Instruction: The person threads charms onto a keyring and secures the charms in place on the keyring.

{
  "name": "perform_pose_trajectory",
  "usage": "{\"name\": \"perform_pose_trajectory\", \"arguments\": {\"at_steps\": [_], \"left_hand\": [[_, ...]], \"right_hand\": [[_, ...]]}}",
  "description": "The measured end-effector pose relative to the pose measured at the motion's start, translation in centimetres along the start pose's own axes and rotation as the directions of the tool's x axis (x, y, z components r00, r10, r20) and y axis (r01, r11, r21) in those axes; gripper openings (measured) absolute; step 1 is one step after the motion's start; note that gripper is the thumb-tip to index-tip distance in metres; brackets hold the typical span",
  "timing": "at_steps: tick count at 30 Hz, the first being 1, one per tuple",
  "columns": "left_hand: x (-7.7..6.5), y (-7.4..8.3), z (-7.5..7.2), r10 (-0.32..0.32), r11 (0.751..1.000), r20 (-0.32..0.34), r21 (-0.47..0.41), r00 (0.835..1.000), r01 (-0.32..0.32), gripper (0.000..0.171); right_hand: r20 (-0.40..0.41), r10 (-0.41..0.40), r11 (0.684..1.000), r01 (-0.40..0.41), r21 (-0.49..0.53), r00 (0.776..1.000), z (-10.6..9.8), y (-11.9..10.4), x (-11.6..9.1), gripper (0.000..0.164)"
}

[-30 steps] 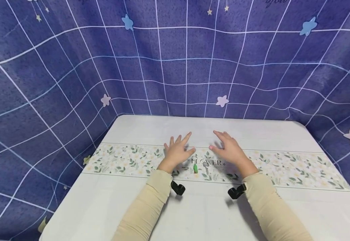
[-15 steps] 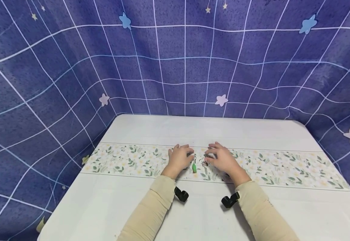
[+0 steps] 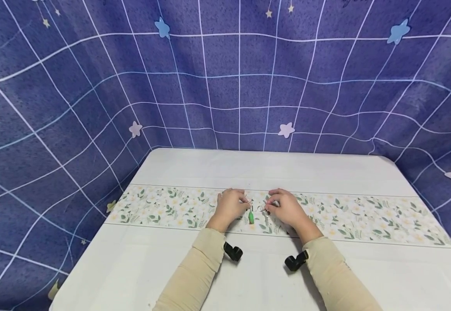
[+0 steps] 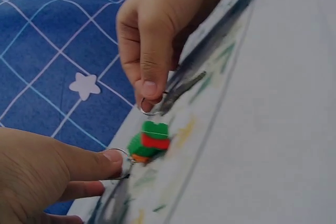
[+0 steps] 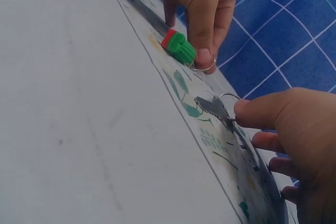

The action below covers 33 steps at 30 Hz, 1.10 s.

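In the head view, my left hand [image 3: 230, 207] pinches the metal ring of a green keychain [image 3: 251, 217]. Up close, the left wrist view shows that ring [image 4: 127, 162] between thumb and fingers, with the green charm [image 4: 152, 139] and its red part hanging beside it. To the right, my right hand [image 3: 286, 209] pinches a second metal ring, with a key [image 3: 266, 218] on it. The right wrist view has this key [image 5: 212, 107] low over the tabletop, its ring [image 5: 227, 96] held at the thumb tip. A small space separates the two rings.
A white table [image 3: 194, 276] carries a flowered band [image 3: 163, 207] with printed lettering, partly hidden by the hands. Behind and to the left hangs a blue curtain [image 3: 225, 95] with a white grid and stars. Each wrist wears a small black camera [image 3: 233, 251].
Both hands came down from above the table with spread fingers, drew in toward the keychain and the key, and now pinch their rings.
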<state>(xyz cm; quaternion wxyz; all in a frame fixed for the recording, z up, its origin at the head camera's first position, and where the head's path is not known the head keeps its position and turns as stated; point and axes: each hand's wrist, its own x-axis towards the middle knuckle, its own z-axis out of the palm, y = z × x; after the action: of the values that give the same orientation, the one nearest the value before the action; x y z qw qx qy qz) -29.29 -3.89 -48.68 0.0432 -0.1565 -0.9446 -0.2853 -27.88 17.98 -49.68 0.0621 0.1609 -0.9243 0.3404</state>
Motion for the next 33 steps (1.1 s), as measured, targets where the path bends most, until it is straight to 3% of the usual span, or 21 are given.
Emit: {"name": "perform_pose_trajectory", "arguments": {"at_steps": [7,13,19,26,30,33], "left_hand": [[0.3,-0.2,-0.9,-0.016,0.994,0.048,-0.103,0.999,0.021,0.011],[0.3,-0.2,-1.5,-0.031,0.975,0.109,-0.217,0.994,0.055,0.012],[0.3,-0.5,-1.9,-0.004,0.917,0.161,-0.394,0.987,0.068,0.015],[0.3,-1.0,-1.9,0.073,0.843,0.194,-0.536,0.978,0.043,0.018],[0.4,-1.0,-1.9,0.106,0.794,0.178,-0.607,0.978,0.025,0.017],[0.5,-0.9,-1.9,0.107,0.778,0.152,-0.628,0.983,0.012,0.017]], "right_hand": [[-0.012,0.008,0.990,-0.006,0.143,1.000,0.0,0.1,0.1,0.014],[0.023,0.079,0.960,-0.082,0.268,0.997,-0.1,-0.3,-0.1,0.009],[0.054,0.058,0.917,-0.074,0.393,0.997,0.1,-0.5,-0.1,0.010],[0.073,0.037,0.877,-0.067,0.476,0.997,0.2,-0.5,-0.1,0.015],[0.056,0.042,0.867,-0.064,0.495,0.998,0.2,-0.6,-0.1,0.012],[0.031,0.041,0.857,-0.051,0.512,0.999,0.1,-0.7,-0.1,0.011]]}}
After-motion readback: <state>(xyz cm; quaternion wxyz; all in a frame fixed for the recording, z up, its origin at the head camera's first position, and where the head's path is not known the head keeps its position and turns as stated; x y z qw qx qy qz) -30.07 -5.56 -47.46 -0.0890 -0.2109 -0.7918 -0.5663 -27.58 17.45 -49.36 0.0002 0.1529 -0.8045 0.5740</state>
